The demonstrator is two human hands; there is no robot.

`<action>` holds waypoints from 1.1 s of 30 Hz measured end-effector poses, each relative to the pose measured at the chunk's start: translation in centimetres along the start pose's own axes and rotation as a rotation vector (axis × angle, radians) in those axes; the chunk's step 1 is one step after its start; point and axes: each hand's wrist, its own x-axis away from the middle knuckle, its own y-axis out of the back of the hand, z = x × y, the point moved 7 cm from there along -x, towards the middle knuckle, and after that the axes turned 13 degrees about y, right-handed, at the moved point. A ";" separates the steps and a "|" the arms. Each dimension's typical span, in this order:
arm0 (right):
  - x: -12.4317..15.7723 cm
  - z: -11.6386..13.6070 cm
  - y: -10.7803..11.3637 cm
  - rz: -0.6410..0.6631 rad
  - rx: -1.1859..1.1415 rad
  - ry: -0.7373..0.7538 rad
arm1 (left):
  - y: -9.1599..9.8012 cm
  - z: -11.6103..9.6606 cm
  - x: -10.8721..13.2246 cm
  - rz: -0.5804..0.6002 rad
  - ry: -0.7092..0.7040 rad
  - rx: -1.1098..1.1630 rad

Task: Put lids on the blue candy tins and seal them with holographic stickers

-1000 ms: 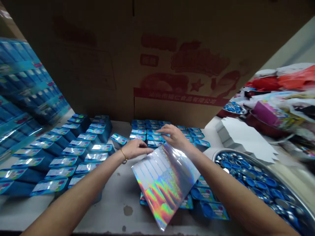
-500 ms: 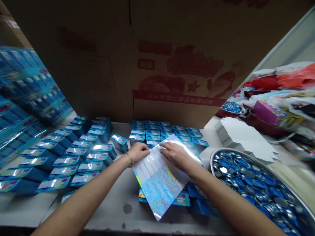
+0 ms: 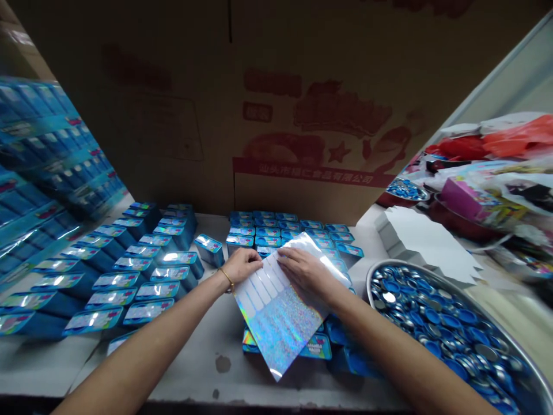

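Note:
A shiny holographic sticker sheet (image 3: 283,325) is tilted in front of me, with a column of pale strip labels along its upper left part. My left hand (image 3: 242,267) is closed in a pinch at the sheet's upper left edge; a thin gold bangle circles that wrist. Across the upper part of the sheet, my right hand (image 3: 307,272) has its fingers bent together and grips it near the top strips. Whether a loose strip is between the fingertips I cannot tell. Beneath the sheet lie blue boxes (image 3: 317,347), partly hidden.
Rows of blue boxes (image 3: 144,311) stand at left, others (image 3: 268,233) behind the sheet. A metal basin (image 3: 370,275) of blue and silver caps is at right, near white card pieces (image 3: 425,239). A big carton (image 3: 302,178) blocks the back. Stacked blue packs (image 3: 47,138) rise far left.
Both hands keep their hold on the sheet. The right fingers have shifted very slightly left and up, and the sheet's lower corner sits a little higher.

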 end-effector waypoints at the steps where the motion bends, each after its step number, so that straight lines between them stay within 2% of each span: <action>1: -0.3 0.1 1.3 -0.016 -0.012 -0.035 | -0.1 0.1 0.0 -0.008 0.010 -0.028; 5: -2.9 -0.9 7.6 -0.134 -0.082 -0.241 | -0.3 0.0 -0.1 -0.055 0.014 -0.115; 7: -4.2 -2.4 9.2 -0.184 -0.109 -0.374 | 0.2 -0.1 0.1 -0.099 0.009 -0.010; 8: -4.8 -3.2 9.2 -0.191 -0.136 -0.438 | 0.6 0.0 0.2 -0.112 0.015 0.113; 10: -5.6 -4.9 7.8 -0.182 -0.255 -0.555 | 1.4 0.3 0.7 -0.091 0.046 0.465; 12: -6.0 -6.2 5.5 -0.205 -0.451 -0.672 | 1.8 0.5 1.1 -0.025 0.087 0.807; 14: -6.2 -6.8 3.2 -0.257 -0.648 -0.776 | 2.3 0.6 1.4 -0.007 0.114 0.999; 16: -6.4 -6.8 1.6 -0.305 -0.796 -0.841 | 3.0 0.9 1.5 -0.050 0.114 1.060; 21: -7.2 -6.3 -1.0 -0.355 -0.998 -0.927 | 4.5 3.2 0.3 -0.206 0.180 1.039; 24: -8.3 -6.7 -3.1 -0.386 -1.000 -0.955 | 6.4 5.2 -1.1 -0.309 0.193 0.966; 28: -10.2 -8.3 -6.1 -0.433 -0.778 -0.961 | 9.5 7.5 -3.8 -0.396 0.201 0.703; 31: -11.6 -9.4 -7.5 -0.374 -0.545 -0.971 | 11.1 8.9 -6.3 -0.447 0.262 0.426; 33: -12.0 -10.0 -8.0 -0.321 -0.428 -0.984 | 11.5 9.6 -7.9 -0.463 0.300 0.277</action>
